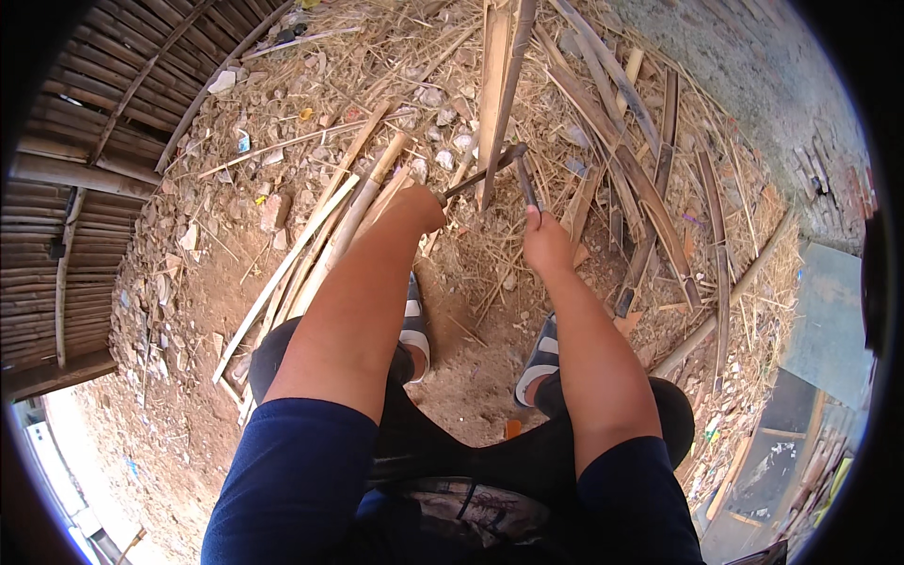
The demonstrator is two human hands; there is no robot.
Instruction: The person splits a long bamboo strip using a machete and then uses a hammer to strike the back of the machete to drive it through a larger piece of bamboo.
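Note:
My left hand (421, 207) is closed around the end of a long dark knife (478, 176), which slants up and to the right. My right hand (548, 243) grips a short dark rod-like tool (525, 179); its upper end meets the knife's far end, and I cannot make out what kind of tool it is. A long split bamboo pole (495, 80) reaches from the far edge down to the knife, and the knife crosses it near its lower end. Whether the blade is sunk into the bamboo is not clear.
Split bamboo strips (344, 226) lie beside my left arm, and darker bamboo pieces (640, 179) are piled to the right. Stones and straw cover the dirt ground. A slatted bamboo wall (85, 254) stands at left, a rough concrete wall (753, 75) at far right.

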